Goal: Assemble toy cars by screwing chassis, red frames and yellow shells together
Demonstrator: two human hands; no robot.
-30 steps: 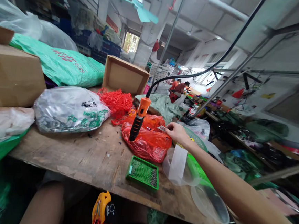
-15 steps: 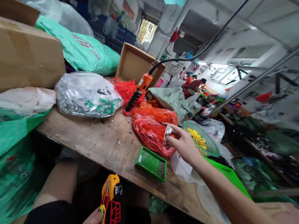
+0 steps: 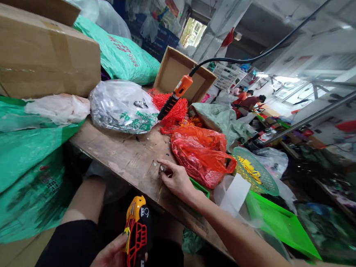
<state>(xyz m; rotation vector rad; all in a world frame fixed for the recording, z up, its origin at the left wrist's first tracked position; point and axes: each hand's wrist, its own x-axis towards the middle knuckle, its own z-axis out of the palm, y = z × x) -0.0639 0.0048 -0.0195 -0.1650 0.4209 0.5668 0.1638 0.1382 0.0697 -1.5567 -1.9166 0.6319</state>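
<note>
The right hand (image 3: 177,180) reaches out in front, with its back facing up. The long bare right arm (image 3: 243,245) slopes up to it from the low right side. The fingers (image 3: 170,168) curl down, and the thumb and first finger pinch a small shiny bit (image 3: 162,169). The left hand (image 3: 106,257) stays down low, close to the body, and wraps around a yellow and red thing (image 3: 136,233). One bare leg (image 3: 83,202) bends below the table edge.

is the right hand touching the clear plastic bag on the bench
Apart. The head view shows the right hand over the wooden bench, with bare wood between it and the clear plastic bag.
</note>
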